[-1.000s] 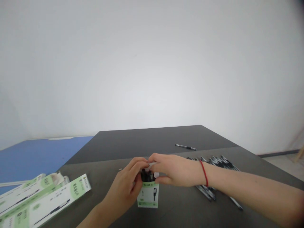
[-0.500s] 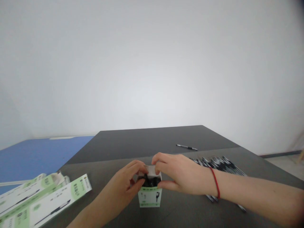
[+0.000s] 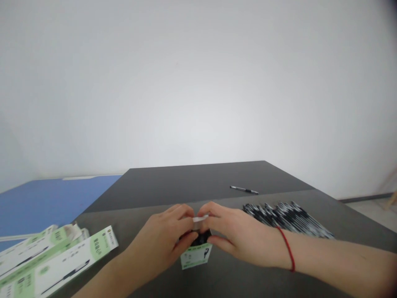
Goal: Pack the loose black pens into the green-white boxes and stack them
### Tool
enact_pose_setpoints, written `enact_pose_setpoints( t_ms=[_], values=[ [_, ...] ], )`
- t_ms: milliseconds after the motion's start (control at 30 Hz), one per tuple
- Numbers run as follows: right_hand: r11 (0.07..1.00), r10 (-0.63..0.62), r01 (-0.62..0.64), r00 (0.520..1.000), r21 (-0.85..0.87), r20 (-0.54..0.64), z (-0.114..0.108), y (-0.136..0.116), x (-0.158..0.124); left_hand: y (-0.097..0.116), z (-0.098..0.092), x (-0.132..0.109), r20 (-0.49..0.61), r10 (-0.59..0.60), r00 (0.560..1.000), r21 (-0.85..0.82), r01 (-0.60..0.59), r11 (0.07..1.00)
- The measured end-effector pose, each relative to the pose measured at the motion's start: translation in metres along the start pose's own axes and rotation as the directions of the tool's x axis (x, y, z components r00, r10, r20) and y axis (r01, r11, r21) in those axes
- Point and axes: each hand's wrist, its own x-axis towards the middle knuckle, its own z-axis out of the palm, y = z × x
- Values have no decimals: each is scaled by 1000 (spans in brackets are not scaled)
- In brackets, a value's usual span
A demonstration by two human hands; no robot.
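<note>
In front of me is a small white-and-green pen box (image 3: 195,257) with its top open, slightly turned. Dark pen ends (image 3: 203,238) show inside it. My left hand (image 3: 170,231) is closed at the left side of the opening, its thumb over the near left rim. From the right, my right hand (image 3: 231,229) has its fingertips on the box's pale upper flap (image 3: 200,218) and its thumb by the right rim. The fingertips of both hands meet near the flap and hide much of the opening.
Several black-and-clear pens (image 3: 288,219) lie in a row beyond my right forearm. A single pen (image 3: 244,190) rests farther back on the dark table (image 3: 186,180). Flat pen boxes (image 3: 74,260) are stacked at the left, near a blue surface (image 3: 62,198).
My hands have come closer together over the box, and its flap is bent toward me between my fingers. The box has turned a little. My right forearm has shifted lower.
</note>
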Motion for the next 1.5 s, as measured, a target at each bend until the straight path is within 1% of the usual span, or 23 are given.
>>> enact_pose_setpoints(
  t_ms=[67, 133, 233, 300, 367, 433, 500, 567, 600, 767, 833, 933, 1033, 1100, 1200, 1267, 1333, 1500],
  values=[
    [1000, 6, -6, 1000, -12, -18, 0, 0, 0, 0, -2, -2, 20, 14, 1000, -24, -13, 1000],
    [1000, -3, 1, 999, -31, -43, 2, 1, 0, -2, -3, -4, 13, -17, 1000, -74, 18, 997],
    [998, -17, 12, 997, -62, -80, 5, 2, 1, -6, 1, -5, -5, -60, 998, -152, 58, 987],
    [994, -23, 12, 995, -112, -98, 8, 2, 4, -10, 5, -4, -15, -73, 997, -197, 68, 978],
    [983, -31, 14, 995, -181, -92, 11, 2, 7, -13, 7, -2, -23, -78, 997, -219, 71, 973],
    [972, -47, 30, 997, -234, -67, 13, 3, 11, -14, 6, -1, -23, -64, 998, -191, 58, 980],
    [966, -64, 49, 996, -255, -53, 14, 5, 13, -13, 4, 0, -43, -41, 998, -95, 36, 995],
    [974, -72, 58, 996, -220, -56, 14, 6, 13, -11, 4, 0, -68, -29, 997, 1, 29, 1000],
    [982, -70, 58, 995, -178, -64, 14, 7, 12, -9, 5, 0, -78, -33, 996, 21, 34, 999],
    [996, -13, 26, 987, 82, -158, 18, 11, 9, -9, 9, 0, -90, -46, 995, -71, 40, 997],
    [989, 30, -2, 982, 151, -186, 22, 14, 8, -12, 7, 3, -76, -22, 997, -94, 15, 995],
    [972, 81, -35, 978, 231, -194, 26, 18, 8, -14, 0, 9, -26, 28, 999, -110, -31, 993],
    [966, 79, -25, 976, 257, -202, 28, 18, 10, -14, -8, 14, 4, 61, 998, -130, -60, 990],
    [964, 79, -22, 975, 263, -208, 28, 18, 10, -13, -10, 15, -12, 57, 998, -132, -58, 990],
    [960, 99, -43, 976, 275, -196, 27, 16, 10, -13, -9, 14, -61, 17, 998, -59, -21, 998],
    [960, 107, -53, 976, 274, -187, 26, 15, 9, -12, -8, 13, -52, 1, 999, 11, -1, 1000],
    [963, 102, -50, 977, 265, -187, 25, 15, 9, -11, -6, 12, -29, 1, 1000, 44, 0, 999],
    [967, 66, -9, 974, 255, -216, 27, 15, 9, -12, -5, 12, -32, 27, 999, 5, -26, 1000]
  ],
)
